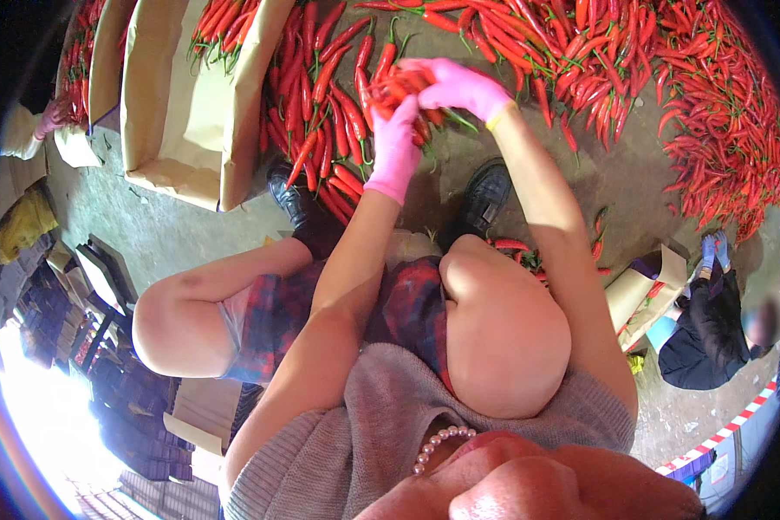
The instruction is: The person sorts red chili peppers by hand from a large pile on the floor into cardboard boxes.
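Both my hands wear pink gloves and meet over a bunch of red chili peppers (396, 88) with green stems. My left hand (395, 146) grips the bunch from below, thumb up along its side. The fingers and thumb of my right hand (465, 91) close around its far side, blurred by motion. Below them on the concrete floor, a loose pile of red chili peppers (305, 97) spreads by my left shoe. A larger heap of chili peppers (559, 39) lies beyond my right hand.
A paper-lined box (169, 130) holding some chili peppers stands at the left. Another big chili heap (728, 123) covers the floor at far right. Near it crouches a co-worker (705, 331) in blue gloves beside a second lined box (650, 292). At far left is another person's gloved hand (53, 118).
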Tool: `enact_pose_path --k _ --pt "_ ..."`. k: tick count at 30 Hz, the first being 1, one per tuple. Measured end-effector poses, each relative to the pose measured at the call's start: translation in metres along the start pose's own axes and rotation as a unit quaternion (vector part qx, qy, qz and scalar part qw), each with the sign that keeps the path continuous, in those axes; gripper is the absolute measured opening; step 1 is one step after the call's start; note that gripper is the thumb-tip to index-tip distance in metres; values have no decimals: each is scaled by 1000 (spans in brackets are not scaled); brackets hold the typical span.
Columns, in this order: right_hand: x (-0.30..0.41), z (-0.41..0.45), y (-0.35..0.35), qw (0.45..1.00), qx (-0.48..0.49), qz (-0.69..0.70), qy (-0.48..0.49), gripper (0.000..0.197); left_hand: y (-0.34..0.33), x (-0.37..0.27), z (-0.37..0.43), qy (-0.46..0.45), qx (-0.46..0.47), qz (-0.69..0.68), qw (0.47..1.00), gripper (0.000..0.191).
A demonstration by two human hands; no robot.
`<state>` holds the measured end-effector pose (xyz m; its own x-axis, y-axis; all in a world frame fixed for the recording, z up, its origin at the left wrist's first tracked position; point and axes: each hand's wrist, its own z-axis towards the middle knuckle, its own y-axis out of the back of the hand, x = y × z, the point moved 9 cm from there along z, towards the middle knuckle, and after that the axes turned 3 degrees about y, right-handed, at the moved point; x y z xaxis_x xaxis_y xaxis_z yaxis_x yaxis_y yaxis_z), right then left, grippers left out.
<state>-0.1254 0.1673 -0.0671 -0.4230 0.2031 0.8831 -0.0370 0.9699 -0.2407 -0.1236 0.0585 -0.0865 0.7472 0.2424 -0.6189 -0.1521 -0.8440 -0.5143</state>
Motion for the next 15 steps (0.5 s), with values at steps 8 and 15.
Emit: enact_pose_path --k 8,15 --pt "-18 7 -22 979 -115 -130 -104 73 53 -10 8 14 10 35 999 42" --pt "-27 -35 -87 917 -302 -240 98 84 83 -11 -12 131 92 11 987 60"
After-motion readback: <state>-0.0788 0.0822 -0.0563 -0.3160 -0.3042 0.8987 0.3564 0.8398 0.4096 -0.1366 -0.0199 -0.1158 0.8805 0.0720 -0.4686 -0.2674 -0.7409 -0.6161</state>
